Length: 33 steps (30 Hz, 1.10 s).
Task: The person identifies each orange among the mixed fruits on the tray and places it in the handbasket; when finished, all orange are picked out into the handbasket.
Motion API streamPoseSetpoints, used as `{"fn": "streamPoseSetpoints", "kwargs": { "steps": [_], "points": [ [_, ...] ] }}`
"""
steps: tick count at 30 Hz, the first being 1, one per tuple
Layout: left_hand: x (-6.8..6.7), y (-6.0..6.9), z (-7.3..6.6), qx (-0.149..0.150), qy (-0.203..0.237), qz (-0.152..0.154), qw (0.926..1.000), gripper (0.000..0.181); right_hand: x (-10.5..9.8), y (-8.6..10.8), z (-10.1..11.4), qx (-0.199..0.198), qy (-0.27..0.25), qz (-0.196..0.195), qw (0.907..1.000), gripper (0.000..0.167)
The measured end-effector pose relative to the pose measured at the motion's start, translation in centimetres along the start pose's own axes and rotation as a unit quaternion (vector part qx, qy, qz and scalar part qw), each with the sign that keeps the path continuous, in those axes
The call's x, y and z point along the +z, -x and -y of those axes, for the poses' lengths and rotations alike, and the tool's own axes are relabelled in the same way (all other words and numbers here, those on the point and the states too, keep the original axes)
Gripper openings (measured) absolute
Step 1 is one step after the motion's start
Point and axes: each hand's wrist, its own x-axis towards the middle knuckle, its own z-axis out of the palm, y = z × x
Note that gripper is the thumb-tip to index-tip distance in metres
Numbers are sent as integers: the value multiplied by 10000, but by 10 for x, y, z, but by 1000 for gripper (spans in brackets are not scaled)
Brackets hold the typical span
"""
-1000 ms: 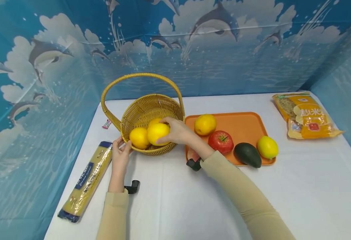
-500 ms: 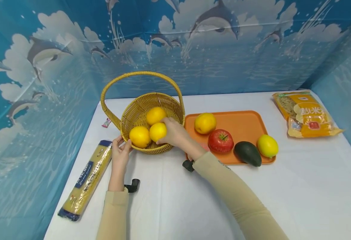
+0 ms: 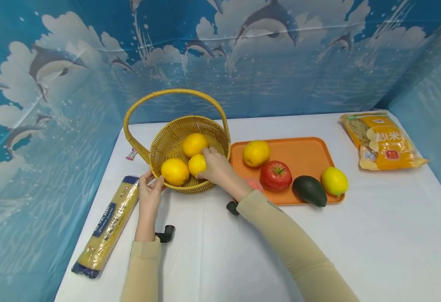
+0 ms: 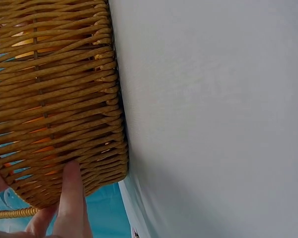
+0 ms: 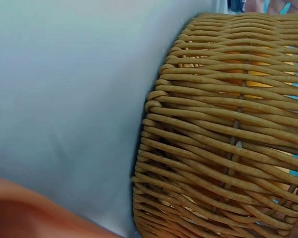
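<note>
Left of centre, the basket [image 3: 192, 188] is woven of ridged, faintly glossy strands. Right of centre, the tray [image 3: 301, 153] looks smooth plastic. Shiny film wraps the lower-left packet [image 3: 107, 226] and upper-right bag [image 3: 388, 142]. The backdrop [image 3: 190, 79] is creased cloth; the bench [image 3: 205, 260] looks matt.

Your basket [image 5: 208, 134] rests on the white tabletop [image 5: 64, 94], yellow visible through its weave; blurred orange object [image 5: 30, 210], lower left.

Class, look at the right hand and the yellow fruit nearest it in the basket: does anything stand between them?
Nothing visible does. The right hand reaches in over the right side of the basket, its thumb and fingers against the yellow fruit; the arched handle does not come between them.
</note>
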Motion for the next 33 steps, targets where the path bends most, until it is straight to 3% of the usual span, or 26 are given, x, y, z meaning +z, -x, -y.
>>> {"fn": "streamPoseSetpoints", "kwargs": {
  "steps": [10,15,20,27,33],
  "points": [
    [0,2,2,53,-92,-10,9999,54,0,0,-2,-7,-23,4,10000,80],
    [0,2,2,72,-59,30,10000,55,-2,2,-3,-46,-266,-68,9996,80],
    [-1,2,2,10,-93,-32,10000,54,-9,5,-1,-107,-510,-167,9985,70],
    [-3,3,3,-63,-119,-22,9999,55,-44,25,4,-296,-1094,-259,9932,57],
    [-4,6,1,-78,-252,31,9996,54,-91,49,-10,-174,-1986,-245,9796,50]
  ]
}}
